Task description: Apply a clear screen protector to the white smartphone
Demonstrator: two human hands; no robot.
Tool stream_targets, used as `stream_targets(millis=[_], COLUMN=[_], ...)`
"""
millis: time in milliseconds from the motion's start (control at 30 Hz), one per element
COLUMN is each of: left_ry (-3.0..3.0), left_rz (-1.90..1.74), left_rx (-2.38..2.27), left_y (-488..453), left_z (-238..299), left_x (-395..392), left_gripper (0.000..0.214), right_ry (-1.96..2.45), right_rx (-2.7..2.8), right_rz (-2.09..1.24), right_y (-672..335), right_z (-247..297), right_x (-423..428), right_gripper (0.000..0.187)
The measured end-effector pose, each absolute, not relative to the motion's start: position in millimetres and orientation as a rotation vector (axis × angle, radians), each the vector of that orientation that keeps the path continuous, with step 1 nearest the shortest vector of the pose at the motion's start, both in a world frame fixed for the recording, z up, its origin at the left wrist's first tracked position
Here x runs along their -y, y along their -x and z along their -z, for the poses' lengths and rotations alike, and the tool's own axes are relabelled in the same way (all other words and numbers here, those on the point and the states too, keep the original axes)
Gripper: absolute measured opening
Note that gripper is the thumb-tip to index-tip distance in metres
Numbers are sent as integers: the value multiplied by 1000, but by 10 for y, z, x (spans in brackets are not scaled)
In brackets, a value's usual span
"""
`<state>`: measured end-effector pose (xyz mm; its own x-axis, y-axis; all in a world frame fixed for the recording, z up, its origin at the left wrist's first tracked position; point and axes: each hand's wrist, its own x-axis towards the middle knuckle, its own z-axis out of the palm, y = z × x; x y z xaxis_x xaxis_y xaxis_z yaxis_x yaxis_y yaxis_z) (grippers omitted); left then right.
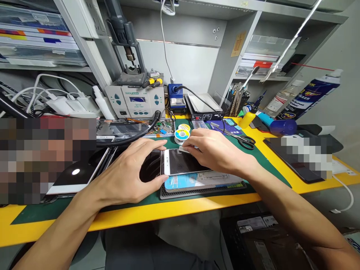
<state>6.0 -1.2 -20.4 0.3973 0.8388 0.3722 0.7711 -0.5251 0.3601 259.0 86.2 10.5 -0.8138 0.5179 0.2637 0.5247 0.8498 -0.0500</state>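
A white-framed smartphone [187, 163] with a dark screen lies crosswise on a blue-and-white box [191, 180]. Thumb and fingers of my left hand [128, 170] curve around the phone's left end, gripping it at its two long edges. My right hand [215, 150] is closed over the phone's upper edge, pinching a small flat white piece [183, 149] against the screen. Whether that piece is cloth or paper I cannot make out. My right hand hides the phone's right end. Beneath the box is a dark perforated pad [202, 193].
Behind my hands stand a solder spool [182, 135], a grey rework station [137, 101] and a soldering iron holder [176, 95]. Scissors [244, 141] lie right of my right hand. A large tablet [80, 170] is at left, a dark device [295, 161] at right.
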Motion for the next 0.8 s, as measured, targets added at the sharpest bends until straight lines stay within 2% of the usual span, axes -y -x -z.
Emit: stream_targets(millis=[500, 800], left_ry=[-2507, -2475], left_rz=[-790, -774], left_rx=[-1461, -1465], left_y=[-86, -72], left_z=[188, 176], left_x=[12, 39], left_gripper=[67, 68], right_ry=[583, 649], right_rx=[2848, 2830], right_rz=[-450, -341], right_y=[-2649, -2672], right_z=[-218, -188], right_x=[-661, -667], right_gripper=[19, 21])
